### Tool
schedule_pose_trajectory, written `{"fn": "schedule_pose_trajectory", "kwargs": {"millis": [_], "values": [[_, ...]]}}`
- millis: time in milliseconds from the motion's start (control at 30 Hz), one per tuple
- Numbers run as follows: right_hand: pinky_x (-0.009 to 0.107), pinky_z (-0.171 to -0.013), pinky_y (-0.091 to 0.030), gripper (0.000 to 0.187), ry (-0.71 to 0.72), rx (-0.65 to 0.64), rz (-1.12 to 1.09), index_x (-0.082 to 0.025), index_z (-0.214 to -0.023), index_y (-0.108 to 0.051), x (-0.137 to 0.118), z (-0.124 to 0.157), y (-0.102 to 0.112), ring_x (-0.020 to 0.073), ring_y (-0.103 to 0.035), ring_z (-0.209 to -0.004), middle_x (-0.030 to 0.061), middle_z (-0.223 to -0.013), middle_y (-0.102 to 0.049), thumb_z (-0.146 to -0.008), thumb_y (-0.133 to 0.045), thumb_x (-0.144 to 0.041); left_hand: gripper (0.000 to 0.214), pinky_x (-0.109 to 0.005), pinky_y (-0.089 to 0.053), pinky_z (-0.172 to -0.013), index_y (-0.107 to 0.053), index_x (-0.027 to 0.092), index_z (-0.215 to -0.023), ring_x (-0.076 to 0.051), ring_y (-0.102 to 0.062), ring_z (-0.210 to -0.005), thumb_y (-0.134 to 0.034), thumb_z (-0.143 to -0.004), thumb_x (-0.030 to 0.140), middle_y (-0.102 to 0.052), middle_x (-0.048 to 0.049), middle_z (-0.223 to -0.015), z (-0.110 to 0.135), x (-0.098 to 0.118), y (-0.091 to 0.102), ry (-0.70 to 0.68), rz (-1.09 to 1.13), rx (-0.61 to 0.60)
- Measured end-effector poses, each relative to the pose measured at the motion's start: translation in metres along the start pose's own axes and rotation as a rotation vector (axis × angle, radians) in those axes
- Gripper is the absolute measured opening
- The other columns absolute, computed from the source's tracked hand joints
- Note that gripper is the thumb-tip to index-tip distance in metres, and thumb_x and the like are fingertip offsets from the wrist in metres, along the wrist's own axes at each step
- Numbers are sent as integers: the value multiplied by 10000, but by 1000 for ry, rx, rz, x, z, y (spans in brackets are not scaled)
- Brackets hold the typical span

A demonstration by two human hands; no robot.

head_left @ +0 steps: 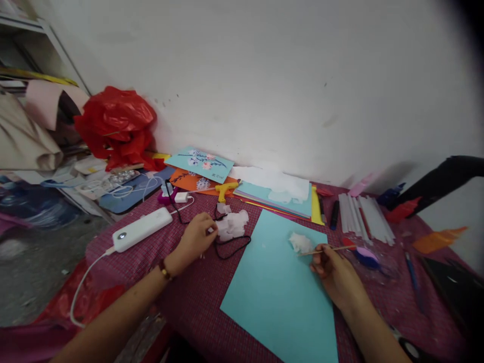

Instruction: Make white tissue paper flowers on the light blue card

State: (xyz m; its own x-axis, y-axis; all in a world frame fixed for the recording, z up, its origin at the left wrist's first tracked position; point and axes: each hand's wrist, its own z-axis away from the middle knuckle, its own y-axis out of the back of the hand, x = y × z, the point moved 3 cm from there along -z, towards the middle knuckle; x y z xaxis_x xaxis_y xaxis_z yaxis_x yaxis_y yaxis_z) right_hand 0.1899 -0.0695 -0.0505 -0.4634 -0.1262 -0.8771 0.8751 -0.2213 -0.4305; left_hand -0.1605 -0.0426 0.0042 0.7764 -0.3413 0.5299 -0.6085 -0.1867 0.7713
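A light blue sheet of card (280, 292) lies on the table in front of me. On its upper right part sits a crumpled white paper clump (300, 242). My right hand (336, 275) pinches a thin wooden stick (321, 251), whose left end is at the clump's lower edge. Left of the card, my left hand (197, 236) is closed in a pinch beside a loose pile of thin white paper pieces (233, 225). A small white bit of paper shows at its fingertips, partly hidden. A yellow glue gun (226, 189) rests behind the pile.
A black cord (233, 253) loops by the paper pile. A white power bank (142, 230) with cables lies at left. Behind are finished flower cards (202, 164) and stacked coloured sheets (274, 194). Glue sticks (365, 218) and a black stand arm (434, 184) are at right.
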Motion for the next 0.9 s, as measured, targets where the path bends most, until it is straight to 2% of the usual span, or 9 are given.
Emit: {"fn": "schedule_pose_trajectory", "kwargs": {"millis": [100, 167, 267, 333, 467, 600, 667, 767, 900], "values": [[207, -430, -447, 207, 34, 20, -25, -195, -694, -652, -2, -2, 3, 75, -431, -403, -33, -522, -553, -669, -750, -375, 114, -244, -391, -585, -543, 171, -667, -127, -503, -618, -581, -738, 252, -536, 12, -659, -20, -6, 18, 256, 423, 15], [203, -427, -438, 200, 50, 19, -44, -195, -703, -652, -2, -4, 5, 73, -433, -400, -32, -521, -558, -678, -742, -372, 153, -213, -351, -518, -529, 171, -692, -93, -459, -534, -624, -713, 288, -514, 40, -618, -29, -5, 31, 367, 666, -50], [207, -426, -423, 186, 93, 16, -49, -190, -725, -652, -3, -5, 5, 76, -440, -403, -29, -522, -564, -697, -728, -358, 192, -193, -311, -463, -546, 173, -714, -68, -427, -480, -681, -688, 307, -511, 48, -597, -37, 9, 40, 386, 824, -193], [214, -411, -394, 178, 165, 21, -29, -188, -730, -640, -7, -3, 3, 83, -440, -401, -31, -514, -558, -705, -712, -348, 188, -192, -295, -435, -571, 179, -721, -66, -414, -451, -699, -687, 313, -509, 45, -564, -41, 27, 33, 339, 849, -291], [223, -429, -365, 155, 341, 86, 58, -209, -771, -601, -17, 1, 4, 107, -479, -443, -39, -537, -575, -756, -640, -359, 150, -190, -318, -420, -626, 172, -714, -73, -439, -451, -700, -699, 302, -530, 25, -546, -55, 80, -6, 203, 880, -497], [227, -453, -372, 136, 430, 120, 180, -218, -745, -562, -19, 5, 9, 111, -492, -459, -48, -536, -577, -807, -568, -339, 149, -186, -347, -440, -608, 153, -657, -67, -443, -465, -670, -706, 279, -535, 28, -549, -67, 122, -68, 88, 942, -652], [235, -471, -392, 137, 429, 85, 245, -215, -728, -561, -17, 9, 6, 118, -508, -468, -42, -540, -590, -815, -557, -321, 145, -184, -377, -476, -587, 157, -683, -65, -459, -493, -648, -722, 282, -537, 37, -578, -71, 124, -99, 108, 1060, -575], [262, -521, -437, 115, 392, 7, 348, -210, -732, -591, -12, 15, -2, 136, -551, -512, -18, -592, -638, -798, -591, -304, 124, -190, -404, -527, -557, 163, -708, -69, -479, -534, -636, -714, 258, -511, 52, -598, -70, 104, -133, 249, 1189, -388], [288, -587, -477, 87, 397, -41, 525, -220, -768, -615, -4, 18, -11, 160, -592, -607, 0, -703, -660, -803, -590, -295, 74, -198, -404, -572, -552, 150, -670, -76, -509, -594, -611, -668, 195, -585, 22, -690, -65, 84, -141, 292, 1175, -353]]}}
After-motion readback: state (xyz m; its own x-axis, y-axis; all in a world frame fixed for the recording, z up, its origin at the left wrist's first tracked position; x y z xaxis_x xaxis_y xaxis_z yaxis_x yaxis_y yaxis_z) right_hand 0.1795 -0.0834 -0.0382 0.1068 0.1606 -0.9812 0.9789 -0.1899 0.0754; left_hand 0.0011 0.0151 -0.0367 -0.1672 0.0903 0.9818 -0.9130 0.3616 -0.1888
